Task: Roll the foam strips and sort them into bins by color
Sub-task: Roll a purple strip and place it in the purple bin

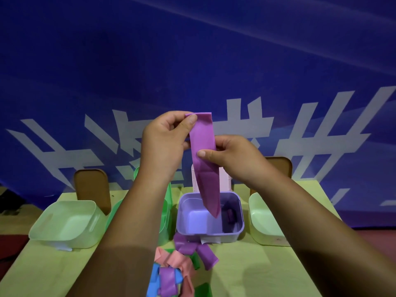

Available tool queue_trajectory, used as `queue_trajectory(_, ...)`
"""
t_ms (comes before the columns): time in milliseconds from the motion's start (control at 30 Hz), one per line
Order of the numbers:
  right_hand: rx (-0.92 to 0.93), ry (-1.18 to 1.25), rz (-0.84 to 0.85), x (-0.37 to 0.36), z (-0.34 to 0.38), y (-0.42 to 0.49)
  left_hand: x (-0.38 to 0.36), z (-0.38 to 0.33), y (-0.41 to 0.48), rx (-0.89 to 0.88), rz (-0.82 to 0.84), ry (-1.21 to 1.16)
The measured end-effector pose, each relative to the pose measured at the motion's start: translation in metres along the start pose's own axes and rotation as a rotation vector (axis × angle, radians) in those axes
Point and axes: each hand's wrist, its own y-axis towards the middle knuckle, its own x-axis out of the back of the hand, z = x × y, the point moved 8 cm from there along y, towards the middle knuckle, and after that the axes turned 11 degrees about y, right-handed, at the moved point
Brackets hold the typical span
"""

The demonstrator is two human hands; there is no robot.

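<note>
Hanging unrolled above the purple bin [184, 213], the purple foam strip [204, 159] was pinched at its top by the left hand [165, 142]; the right hand [231, 153] pinched its middle.

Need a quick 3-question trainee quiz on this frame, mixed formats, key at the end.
1. True or false: the purple strip held up is already rolled.
2. In this view, the strip's lower tip overlaps which container? A) pale green bin at far left B) purple bin C) brown lid
3. Which hand pinches the strip's top end?
Key: 1 false, it hangs flat. 2 B. 3 the left hand; the right hand pinches it lower down.
</note>
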Motion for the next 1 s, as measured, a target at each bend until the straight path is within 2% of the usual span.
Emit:
queue_trajectory(433,0.009,-0.036,0.004,0.002,0.005,0.001,0.001,-0.008,0.003,-0.070,-0.004,0.051)
queue_trajectory(767,0.036,0.110,0.105,0.011,0.025,0.000,-0.003,-0.015,0.001,-0.080,0.032,0.056)
queue_trajectory(1000,0.247,0.159,-0.143,0.037,0.057,0.002,-0.003,-0.018,0.001,-0.105,0.057,0.064)
